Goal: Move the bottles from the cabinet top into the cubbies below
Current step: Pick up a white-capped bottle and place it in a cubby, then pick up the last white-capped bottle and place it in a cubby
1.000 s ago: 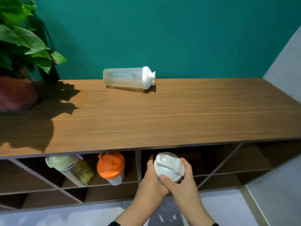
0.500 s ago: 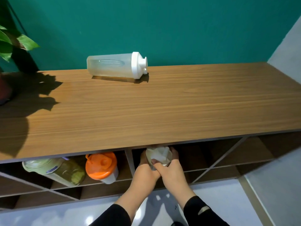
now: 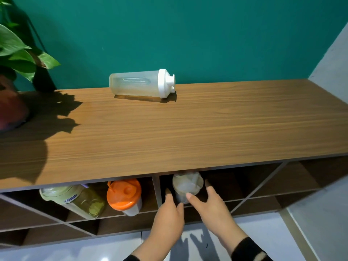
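A clear bottle (image 3: pixel 135 85) with a white cap lies on its side at the back of the wooden cabinet top (image 3: pixel 207 129). In the cubby just right of the middle divider stands a pale bottle with a whitish lid (image 3: pixel 187 182), its top partly hidden under the cabinet edge. My left hand (image 3: pixel 169 210) is just left of it and my right hand (image 3: pixel 211 202) just right of it, both with fingers spread. Only my right thumb tip touches the bottle. An orange-lidded bottle (image 3: pixel 123 194) and a green bottle (image 3: pixel 75 198) sit in the cubby to the left.
A potted plant (image 3: pixel 17 53) in a reddish pot (image 3: pixel 9 110) stands at the top's left end. Teal wall runs behind, a grey wall at the right. Cubbies (image 3: pixel 263 185) with slanted dividers extend to the right. Pale floor lies below.
Both hands pushed the pale bottle into the cubby, then spread apart and let go of it. The camera view shifted slightly.
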`<act>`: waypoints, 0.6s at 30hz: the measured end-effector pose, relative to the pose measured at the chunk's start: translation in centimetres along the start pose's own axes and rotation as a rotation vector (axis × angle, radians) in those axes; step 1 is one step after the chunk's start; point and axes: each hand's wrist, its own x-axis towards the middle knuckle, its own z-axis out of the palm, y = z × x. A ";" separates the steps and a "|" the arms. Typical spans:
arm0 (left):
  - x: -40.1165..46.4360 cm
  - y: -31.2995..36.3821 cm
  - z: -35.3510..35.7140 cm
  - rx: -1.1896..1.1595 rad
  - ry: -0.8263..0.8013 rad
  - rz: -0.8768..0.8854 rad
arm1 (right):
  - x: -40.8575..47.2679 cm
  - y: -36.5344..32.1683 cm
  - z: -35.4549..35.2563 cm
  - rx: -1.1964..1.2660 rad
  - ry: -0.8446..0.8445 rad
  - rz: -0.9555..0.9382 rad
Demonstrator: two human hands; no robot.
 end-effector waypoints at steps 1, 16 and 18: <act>-1.3 0.1 -0.5 -0.006 0.011 0.033 | -1.1 -0.2 -0.8 0.003 -0.031 -0.001; 4.8 8.4 -17.4 0.305 0.626 0.741 | 3.7 -14.7 -5.1 -0.209 0.219 -0.635; 8.2 9.3 -18.9 0.413 0.643 0.696 | 5.6 -15.2 -4.9 -0.304 0.232 -0.626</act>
